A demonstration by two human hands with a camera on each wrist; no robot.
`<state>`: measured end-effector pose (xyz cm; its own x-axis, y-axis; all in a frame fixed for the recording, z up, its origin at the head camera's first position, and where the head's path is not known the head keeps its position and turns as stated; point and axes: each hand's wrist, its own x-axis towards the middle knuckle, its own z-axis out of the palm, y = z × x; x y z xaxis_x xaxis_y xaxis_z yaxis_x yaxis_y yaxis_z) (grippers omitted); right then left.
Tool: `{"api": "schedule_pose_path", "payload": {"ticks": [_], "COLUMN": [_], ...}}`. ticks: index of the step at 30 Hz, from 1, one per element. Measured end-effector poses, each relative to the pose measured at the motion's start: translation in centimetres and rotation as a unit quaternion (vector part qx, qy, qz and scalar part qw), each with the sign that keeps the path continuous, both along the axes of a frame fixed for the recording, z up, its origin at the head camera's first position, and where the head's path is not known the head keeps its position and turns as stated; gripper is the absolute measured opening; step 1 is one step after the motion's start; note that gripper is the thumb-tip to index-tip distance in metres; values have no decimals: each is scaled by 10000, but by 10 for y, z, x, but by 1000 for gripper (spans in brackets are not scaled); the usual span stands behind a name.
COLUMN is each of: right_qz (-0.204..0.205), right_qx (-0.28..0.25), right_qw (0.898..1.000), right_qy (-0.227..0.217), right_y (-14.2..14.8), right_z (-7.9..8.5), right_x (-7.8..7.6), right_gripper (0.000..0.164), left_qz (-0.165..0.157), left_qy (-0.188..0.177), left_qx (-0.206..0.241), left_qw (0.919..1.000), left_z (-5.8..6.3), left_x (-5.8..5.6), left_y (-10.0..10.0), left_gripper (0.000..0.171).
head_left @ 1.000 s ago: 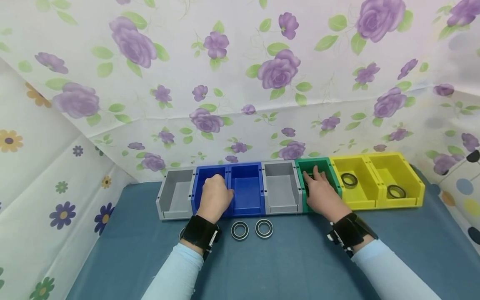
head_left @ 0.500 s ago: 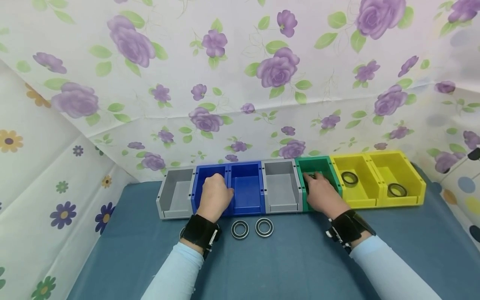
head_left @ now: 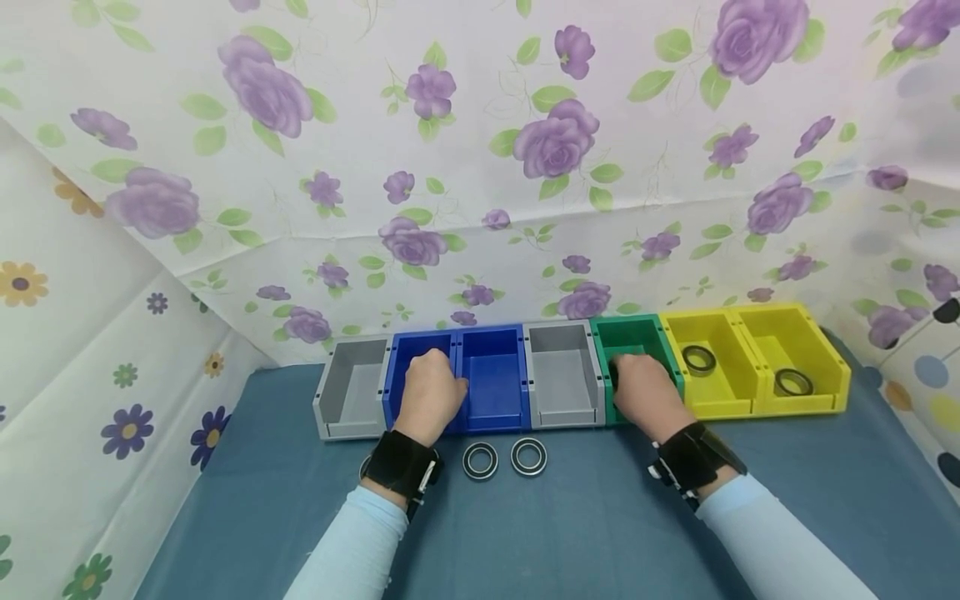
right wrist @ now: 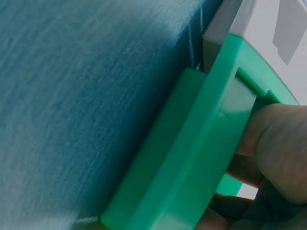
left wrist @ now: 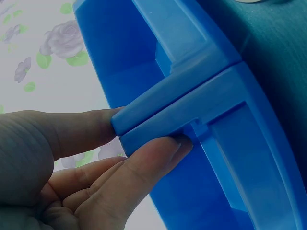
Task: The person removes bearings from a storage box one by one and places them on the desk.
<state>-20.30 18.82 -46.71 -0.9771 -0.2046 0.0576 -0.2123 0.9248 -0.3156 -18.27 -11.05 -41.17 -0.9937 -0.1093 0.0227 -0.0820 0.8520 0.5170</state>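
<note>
My left hand [head_left: 433, 392] pinches the two adjoining side walls of the left blue bin [head_left: 401, 343] and the right blue bin [head_left: 491, 375]. In the left wrist view, the thumb [left wrist: 144, 165] lies inside one bin and a finger presses the other side. My right hand [head_left: 648, 392] reaches down into the green bin [head_left: 630, 330], fingers bent inside it. The right wrist view shows those fingers behind the green front wall [right wrist: 192, 158]; whatever they touch on the bin's floor is hidden. Two bearings, a left one [head_left: 480, 460] and a right one [head_left: 528, 457], lie on the blue cloth.
A third bearing [head_left: 365, 467] is mostly covered by the left wrist strap. Grey bins stand at the row's left end [head_left: 356, 392] and middle [head_left: 562, 379]. Two yellow bins at right each hold a bearing, one further back [head_left: 699, 348], one nearer the front [head_left: 793, 370].
My right hand has sunk deeper into the green bin, its spread fingers bending down; a dark ring glimpsed beneath them is now hidden. My left hand stays put.
</note>
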Motion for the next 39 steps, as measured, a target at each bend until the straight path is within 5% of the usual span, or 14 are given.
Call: {"api": "schedule_pose_path", "payload": {"ticks": [5,17,24,39], "right_qz": [-114,-360,-429,-357], "right_qx": [-157,-259,-328,-904], "right_qw": [9998,9988,9973,9861], "right_qy": [-52,189,496,1346], "right_y": [-1,0,-1,0], "right_z": [1,-3,13,39], "right_x": [4,13,18,26], "right_gripper": [6,13,39,43], "left_qz": [4,37,45,77], "left_qy": [6,-59,-84,-151], "left_qx": [10,82,60,60], "left_qw": [10000,9999,9999,9998], "left_z": [1,-2,1,1], "left_x": [0,-1,-1,-1], "left_y": [0,-1,0,0], "left_gripper": [25,22,25,23]}}
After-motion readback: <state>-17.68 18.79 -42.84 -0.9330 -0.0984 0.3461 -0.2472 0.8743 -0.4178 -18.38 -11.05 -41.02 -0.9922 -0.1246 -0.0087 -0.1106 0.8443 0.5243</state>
